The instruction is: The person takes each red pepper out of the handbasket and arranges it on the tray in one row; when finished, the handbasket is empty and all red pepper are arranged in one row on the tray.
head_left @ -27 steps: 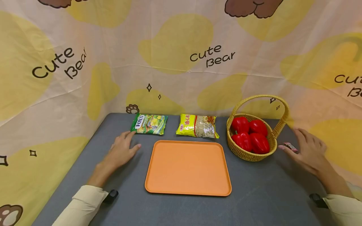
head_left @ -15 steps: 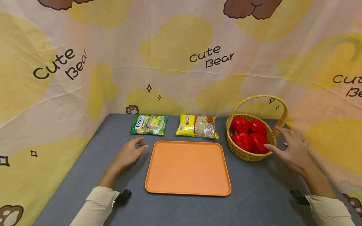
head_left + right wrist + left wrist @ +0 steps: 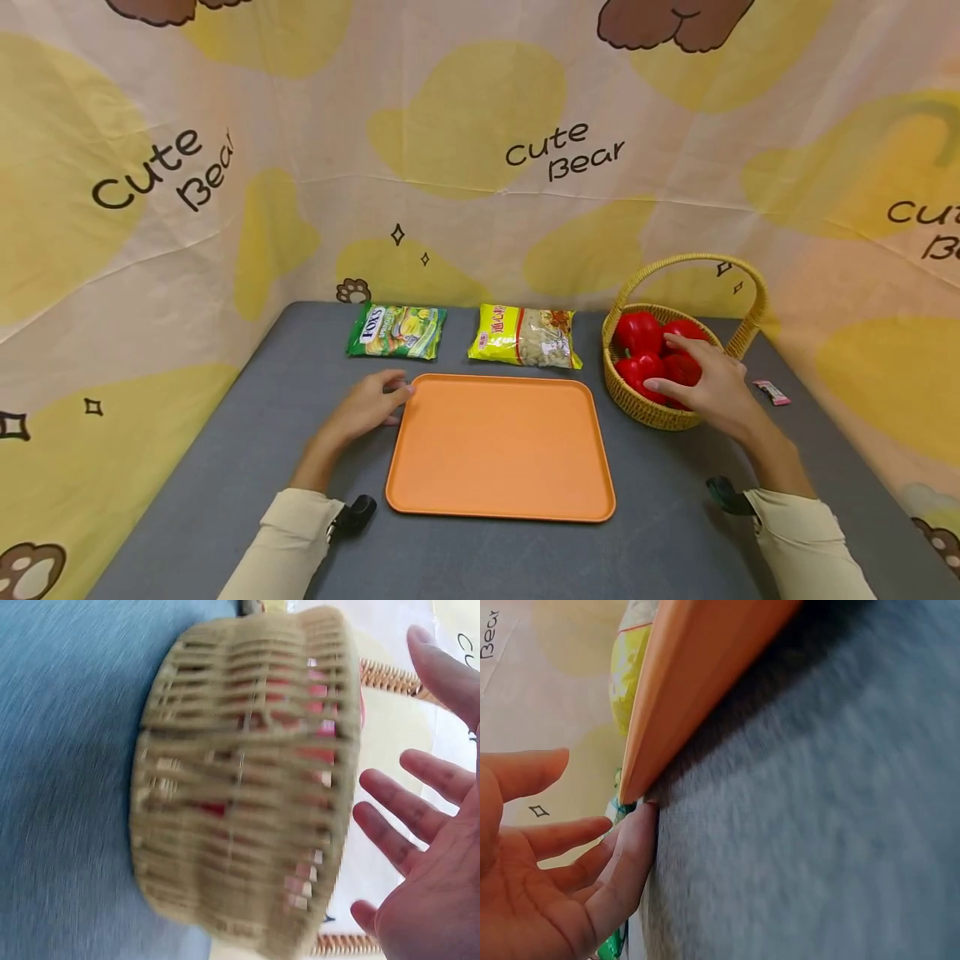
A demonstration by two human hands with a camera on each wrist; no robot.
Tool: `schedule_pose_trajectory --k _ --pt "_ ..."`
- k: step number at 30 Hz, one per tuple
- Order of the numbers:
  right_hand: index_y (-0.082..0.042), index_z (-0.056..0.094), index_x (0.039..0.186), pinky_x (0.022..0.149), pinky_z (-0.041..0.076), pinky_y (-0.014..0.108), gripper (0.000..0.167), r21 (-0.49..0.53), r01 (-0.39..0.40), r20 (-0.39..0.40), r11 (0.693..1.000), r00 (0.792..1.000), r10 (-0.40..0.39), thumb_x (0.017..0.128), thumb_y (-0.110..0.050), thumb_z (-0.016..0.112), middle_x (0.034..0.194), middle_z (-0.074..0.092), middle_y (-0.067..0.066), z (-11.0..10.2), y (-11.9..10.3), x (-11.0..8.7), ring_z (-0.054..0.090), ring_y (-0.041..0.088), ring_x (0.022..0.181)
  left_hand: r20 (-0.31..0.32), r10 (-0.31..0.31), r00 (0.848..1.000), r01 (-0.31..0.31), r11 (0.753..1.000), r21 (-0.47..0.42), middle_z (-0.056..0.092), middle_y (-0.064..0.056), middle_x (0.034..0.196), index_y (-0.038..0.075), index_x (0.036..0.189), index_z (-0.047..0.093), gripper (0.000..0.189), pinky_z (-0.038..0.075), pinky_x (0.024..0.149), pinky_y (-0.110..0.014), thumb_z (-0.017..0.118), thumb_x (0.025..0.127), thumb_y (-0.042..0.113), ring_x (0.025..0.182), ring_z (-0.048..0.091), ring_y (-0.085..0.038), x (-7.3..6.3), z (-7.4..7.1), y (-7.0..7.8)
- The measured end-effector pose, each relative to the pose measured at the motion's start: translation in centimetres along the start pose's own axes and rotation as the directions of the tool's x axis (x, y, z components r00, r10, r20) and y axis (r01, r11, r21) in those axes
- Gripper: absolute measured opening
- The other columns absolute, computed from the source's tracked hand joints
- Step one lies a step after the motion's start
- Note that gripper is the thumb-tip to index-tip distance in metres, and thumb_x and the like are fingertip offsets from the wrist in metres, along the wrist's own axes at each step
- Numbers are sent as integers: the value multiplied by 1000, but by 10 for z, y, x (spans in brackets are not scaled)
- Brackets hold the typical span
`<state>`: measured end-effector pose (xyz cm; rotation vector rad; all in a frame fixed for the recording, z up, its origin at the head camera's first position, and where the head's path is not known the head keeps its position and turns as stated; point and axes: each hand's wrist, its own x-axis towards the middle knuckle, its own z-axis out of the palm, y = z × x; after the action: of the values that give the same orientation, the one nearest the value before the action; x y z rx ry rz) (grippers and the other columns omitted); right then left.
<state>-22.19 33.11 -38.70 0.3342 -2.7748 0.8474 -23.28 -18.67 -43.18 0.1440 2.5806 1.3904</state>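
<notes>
Four red peppers [image 3: 639,332] sit in the wicker basket [image 3: 636,408] on the right of the tabletop [image 3: 465,558], the right hand [image 3: 720,390] over them, fingers spread wide. The left hand [image 3: 369,407], fingers loosely apart, is at the far left corner of the orange tray [image 3: 500,447]; contact is unclear.

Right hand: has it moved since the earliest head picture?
Yes, leftward: the right hand was right of the basket; its fingers now overlap the red peppers.

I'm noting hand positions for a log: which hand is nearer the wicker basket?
Right. The right hand is just above the wicker basket; the left hand is farther off, beside the far left corner of the orange tray.
</notes>
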Motion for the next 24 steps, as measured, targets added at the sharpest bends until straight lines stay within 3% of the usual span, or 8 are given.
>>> schedule_pose_trajectory --k 7,16,24 --pt "-4 50 154 109 13 83 85 -57 -25 49 998 998 28 89 -51 78 155 45 35 13 -5 13 34 57 144 29 -5 1000 5 1000 25 56 -27 151 -5 154 48 59 66 83 -37 59 109 32 127 66 -36 7 4 2" --pt "-4 52 153 107 10 82 87 -99 -53 51 994 997 59 89 -57 76 153 48 35 26 -4 19 37 58 133 62 -27 998 30 999 -43 51 -28 155 -5 155 47 59 65 88 -40 57 110 32 133 61 -38 8 3 0" --pt "-3 54 151 108 7 84 83 -104 -81 54 991 995 87 90 -56 75 151 47 38 28 -5 20 34 58 134 78 -33 996 37 998 -58 53 -26 154 -4 155 48 56 64 92 -41 56 111 30 136 59 -38 10 3 -1"
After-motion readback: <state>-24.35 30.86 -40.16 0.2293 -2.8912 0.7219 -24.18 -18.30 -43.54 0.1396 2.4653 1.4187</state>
